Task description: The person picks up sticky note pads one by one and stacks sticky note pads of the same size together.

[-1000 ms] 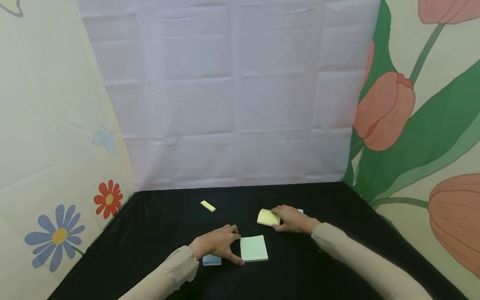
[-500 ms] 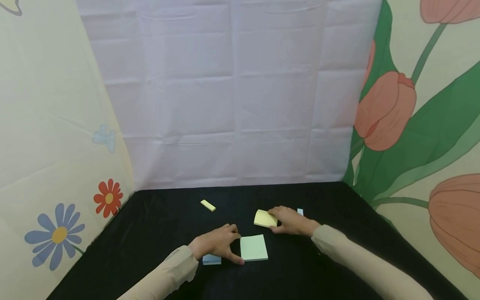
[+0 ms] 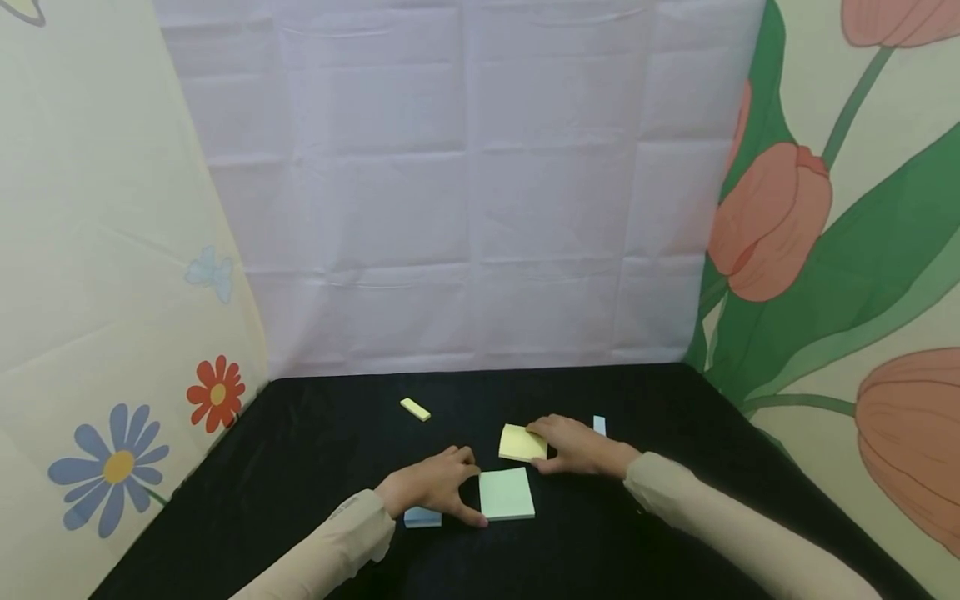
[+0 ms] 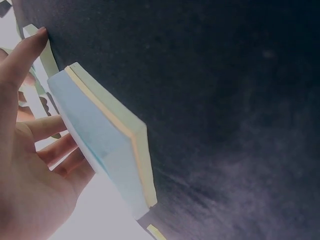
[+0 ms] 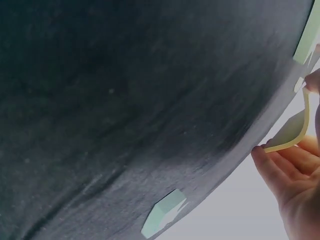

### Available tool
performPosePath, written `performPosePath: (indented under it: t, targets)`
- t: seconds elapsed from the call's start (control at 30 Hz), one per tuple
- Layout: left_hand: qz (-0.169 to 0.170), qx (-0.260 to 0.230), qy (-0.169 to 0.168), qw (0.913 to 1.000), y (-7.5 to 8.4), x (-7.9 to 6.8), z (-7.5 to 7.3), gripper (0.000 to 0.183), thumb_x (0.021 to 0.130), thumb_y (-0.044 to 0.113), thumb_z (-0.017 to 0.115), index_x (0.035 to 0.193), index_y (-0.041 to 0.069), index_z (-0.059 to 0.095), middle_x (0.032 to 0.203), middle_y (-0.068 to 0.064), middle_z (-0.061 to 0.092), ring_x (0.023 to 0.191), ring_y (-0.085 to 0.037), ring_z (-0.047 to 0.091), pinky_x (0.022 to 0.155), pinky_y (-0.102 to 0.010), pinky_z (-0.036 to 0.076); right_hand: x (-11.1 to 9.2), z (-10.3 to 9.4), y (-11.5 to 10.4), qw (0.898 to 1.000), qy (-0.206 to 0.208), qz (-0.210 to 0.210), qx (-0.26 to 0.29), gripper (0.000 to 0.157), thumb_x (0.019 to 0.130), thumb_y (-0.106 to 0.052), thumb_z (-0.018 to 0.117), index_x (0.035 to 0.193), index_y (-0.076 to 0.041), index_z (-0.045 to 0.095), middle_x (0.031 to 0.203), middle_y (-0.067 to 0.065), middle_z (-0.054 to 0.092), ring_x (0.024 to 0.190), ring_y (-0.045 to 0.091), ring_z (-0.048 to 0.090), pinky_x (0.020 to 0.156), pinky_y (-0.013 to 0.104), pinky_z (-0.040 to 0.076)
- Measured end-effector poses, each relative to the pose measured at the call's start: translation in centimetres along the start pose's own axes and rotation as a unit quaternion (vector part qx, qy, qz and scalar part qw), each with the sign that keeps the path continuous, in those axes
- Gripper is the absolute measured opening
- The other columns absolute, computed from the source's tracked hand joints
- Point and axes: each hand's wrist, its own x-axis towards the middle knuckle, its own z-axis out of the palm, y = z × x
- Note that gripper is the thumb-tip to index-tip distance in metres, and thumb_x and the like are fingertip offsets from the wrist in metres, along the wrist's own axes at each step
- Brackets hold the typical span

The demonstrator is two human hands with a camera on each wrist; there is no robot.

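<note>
My left hand [image 3: 435, 483] holds the left side of a square pale green sticky note pad [image 3: 507, 493], thumb at its near corner and forefinger at its far corner. Partly under that hand sits a blue sticky note pad [image 3: 423, 518], large in the left wrist view with layered pale edges. Just beyond the green pad, my right hand [image 3: 576, 444] pinches a yellow sticky note pad [image 3: 521, 443] between thumb and fingers. The right wrist view shows this yellow pad [image 5: 292, 132] bent into a curve. Whether it touches the table I cannot tell.
A narrow yellow sticky note pad [image 3: 415, 409] lies farther back on the black tablecloth [image 3: 330, 433]. Behind my right hand is a small pale blue pad [image 3: 599, 425]. White cloth [image 3: 465, 208] hangs at the back, with flower-printed cloth on both sides.
My right hand has moved left and slightly nearer with the yellow pad, uncovering more of the pale blue pad. My left hand and the green pad have stayed in place.
</note>
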Motion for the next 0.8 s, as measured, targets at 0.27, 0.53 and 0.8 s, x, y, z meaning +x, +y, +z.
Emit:
performPosePath:
  t: [0.27, 0.53, 0.8]
  targets:
    - [-0.001, -0.001, -0.001, 1.0, 0.0, 0.1, 0.1, 0.079, 0.078, 0.068, 0.07, 0.135, 0.015, 0.061, 0.122, 0.005, 0.05, 0.101, -0.009, 0.045, 0.089, -0.029, 0.047, -0.1, -0.2, -1.0, 1.0, -0.018, 0.002, -0.005, 0.053, 0.091, -0.034, 0.069, 0.131, -0.001, 0.058, 0.123, 0.012, 0.061, 0.107, 0.021, 0.058, 0.087, 0.04, 0.05]
    - [-0.001, -0.008, -0.001, 1.0, 0.0, 0.0, 0.1, 0.078, 0.078, 0.067, 0.071, 0.134, 0.014, 0.061, 0.121, 0.005, 0.05, 0.101, -0.01, 0.045, 0.087, -0.029, 0.047, -0.5, -0.5, -1.6, 1.0, -0.027, -0.006, 0.008, 0.052, 0.092, -0.035, 0.07, 0.131, -0.003, 0.058, 0.121, 0.009, 0.061, 0.102, 0.016, 0.057, 0.084, 0.037, 0.05]
    - [0.002, -0.018, 0.003, 0.9998, -0.2, 0.0, 0.2, 0.076, 0.078, 0.066, 0.072, 0.133, 0.013, 0.062, 0.12, 0.005, 0.05, 0.1, -0.01, 0.045, 0.086, -0.028, 0.047, -1.1, -0.5, -2.5, 0.998, -0.028, -0.048, 0.01, 0.05, 0.092, -0.034, 0.069, 0.13, -0.004, 0.058, 0.121, 0.006, 0.061, 0.1, 0.013, 0.055, 0.082, 0.034, 0.05]
